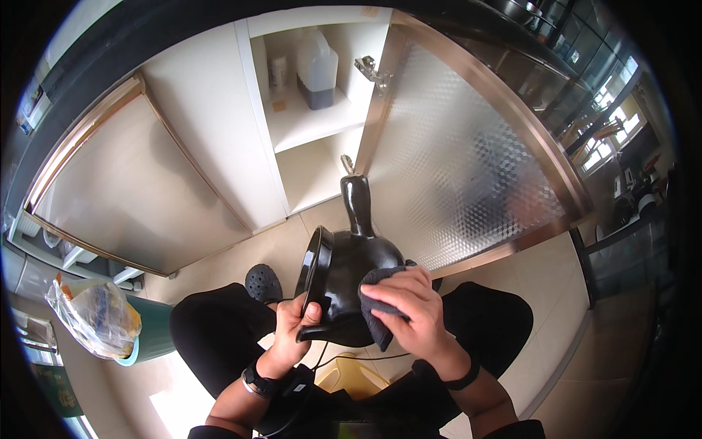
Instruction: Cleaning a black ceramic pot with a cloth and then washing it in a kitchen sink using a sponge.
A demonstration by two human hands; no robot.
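Observation:
A glossy black ceramic pot with a thick side handle is tilted on its side above the floor, between my knees. Its wide rim faces left, and its handle points away from me towards the cabinet. My left hand grips the pot at the rim's lower end, thumb over the edge. My right hand presses a dark grey cloth against the pot's right side, at its base. The pot's underside is mostly hidden by the cloth and fingers.
Ahead stands a white cabinet with its textured glass door swung out to the right; a plastic jug with dark liquid is on its upper shelf. At left is a green bin with a plastic bag. A yellow stool is below me.

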